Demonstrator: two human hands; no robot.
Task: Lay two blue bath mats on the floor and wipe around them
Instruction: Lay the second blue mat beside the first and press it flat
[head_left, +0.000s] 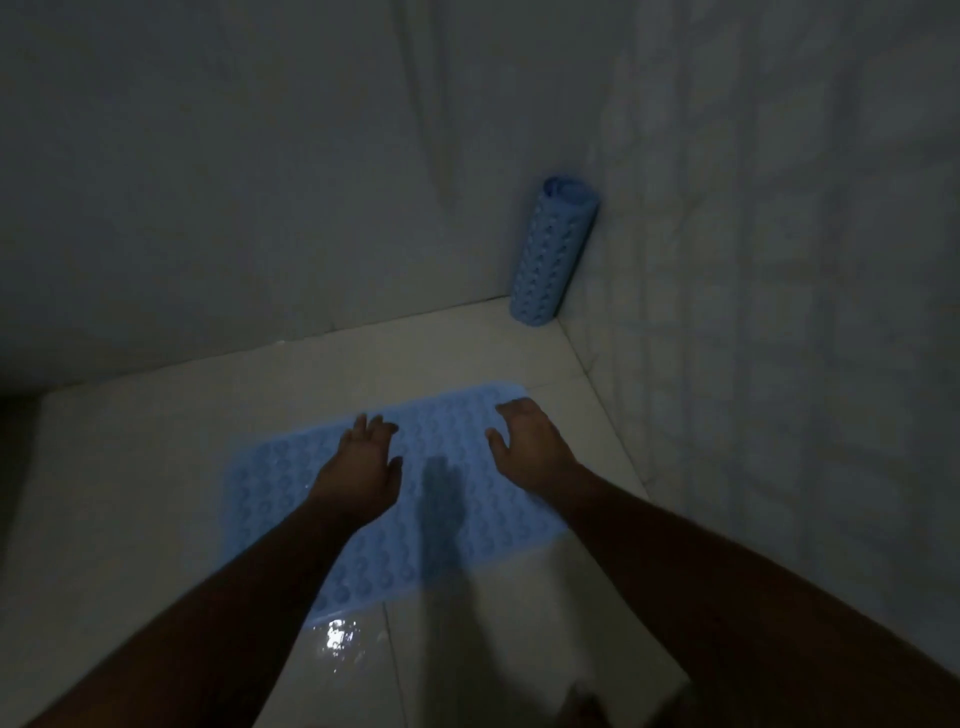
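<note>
Head view. One blue bath mat (447, 519) lies unrolled and flat on the pale tiled floor (130, 493), textured face up. Its long axis runs left to right across the view and rises slightly toward the right, so its far right corner points toward the corner of the room. Its short edges run toward the camera.

The second blue bath mat (553, 254) is rolled into a tube. It stands on end in the room corner, beyond the flat mat's far right corner and well apart from it. Its long axis is near vertical, with the top tilted slightly to the right against the tiled wall (779, 260).

The left hand (363, 457) is palm down over the middle of the flat mat, near its far long edge. Its fingers are straight and spread and hold nothing.

The right hand (524, 441) is palm down over the flat mat's far right corner. Its fingers are spread and loosely bent, and nothing is pinched.

Whether either palm presses on the flat mat cannot be told. Both forearms reach in from the near edge of the view.

A wet, glaring patch (337, 636) lies on the floor just beside the flat mat's near left corner.
</note>
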